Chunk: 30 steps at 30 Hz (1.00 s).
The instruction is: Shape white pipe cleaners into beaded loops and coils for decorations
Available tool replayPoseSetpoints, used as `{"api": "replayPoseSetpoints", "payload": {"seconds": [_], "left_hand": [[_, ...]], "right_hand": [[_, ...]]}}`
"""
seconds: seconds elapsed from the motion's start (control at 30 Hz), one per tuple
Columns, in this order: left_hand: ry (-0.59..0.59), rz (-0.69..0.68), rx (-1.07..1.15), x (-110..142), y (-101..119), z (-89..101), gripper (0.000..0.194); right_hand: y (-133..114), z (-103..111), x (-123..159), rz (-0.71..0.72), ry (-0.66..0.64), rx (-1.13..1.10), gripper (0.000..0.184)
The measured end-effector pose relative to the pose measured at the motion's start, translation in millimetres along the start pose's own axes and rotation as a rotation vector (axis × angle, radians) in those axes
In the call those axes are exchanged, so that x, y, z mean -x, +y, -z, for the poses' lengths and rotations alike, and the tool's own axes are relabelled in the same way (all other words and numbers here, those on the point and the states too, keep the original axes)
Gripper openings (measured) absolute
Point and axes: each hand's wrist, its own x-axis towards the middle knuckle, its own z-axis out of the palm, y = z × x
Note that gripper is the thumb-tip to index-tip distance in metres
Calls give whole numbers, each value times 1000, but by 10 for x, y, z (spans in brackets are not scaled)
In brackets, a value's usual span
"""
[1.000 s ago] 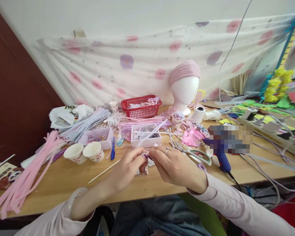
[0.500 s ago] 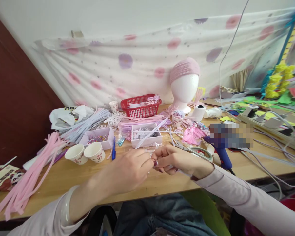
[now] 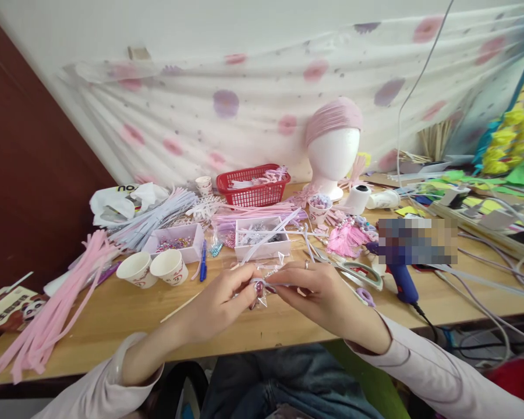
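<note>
My left hand (image 3: 229, 299) and my right hand (image 3: 321, 294) meet low over the table, fingertips nearly touching. Both pinch a small beaded piece (image 3: 271, 272), pale and shiny, mostly covered by the fingers; its exact kind I cannot make out. Clear plastic (image 3: 262, 299) sticks out below the left fingertips. Just beyond the hands stands a white box (image 3: 262, 251) of small clear and grey bits, pale strips across it. Scissors (image 3: 362, 274) with light green handles lie beside my right hand, near a small purple ring (image 3: 365, 297).
Paper cups (image 3: 169, 267), a blue pen (image 3: 203, 262) and a box of beads (image 3: 177, 243) stand left. Behind are a red basket (image 3: 253, 192) and a foam head (image 3: 334, 151). A blue glue gun (image 3: 399, 276) and cables lie right; pink strips (image 3: 56, 308) hang over the left edge.
My left hand has turned so its thumb and fingertips now show, and my right hand has flattened over the piece. Plastic and beads have come into sight between them. The view has shifted slightly.
</note>
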Motion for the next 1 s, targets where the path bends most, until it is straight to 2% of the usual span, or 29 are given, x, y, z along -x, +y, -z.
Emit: {"api": "replayPoseSetpoints", "payload": {"seconds": [0.27, 0.33, 0.43, 0.5, 0.57, 0.67, 0.77, 0.9, 1.0], "left_hand": [[-2, 11, 169, 16, -60, -91, 25], [77, 16, 292, -6, -57, -184, 27], [279, 38, 457, -53, -41, -378, 28], [390, 31, 471, -74, -26, -478, 25], [413, 0, 428, -78, -15, -511, 24], [313, -57, 322, -65, -14, -430, 26], [164, -98, 170, -60, -24, -275, 28], [-95, -119, 52, -97, -32, -112, 31], [-127, -124, 90, -139, -55, -74, 33]], "right_hand": [[-42, -18, 30, -114, 20, -143, 14], [-52, -50, 32, -137, 46, -149, 15], [-42, -130, 50, -187, 132, -122, 12], [-29, -171, 63, -206, 180, -119, 9], [-20, -174, 70, -229, 179, -153, 9], [-16, -99, 65, -301, 91, -283, 8], [-15, 19, 50, -358, -58, -422, 9], [-7, 128, 23, -271, -229, -359, 8], [17, 137, 15, -239, -213, -317, 8]]}}
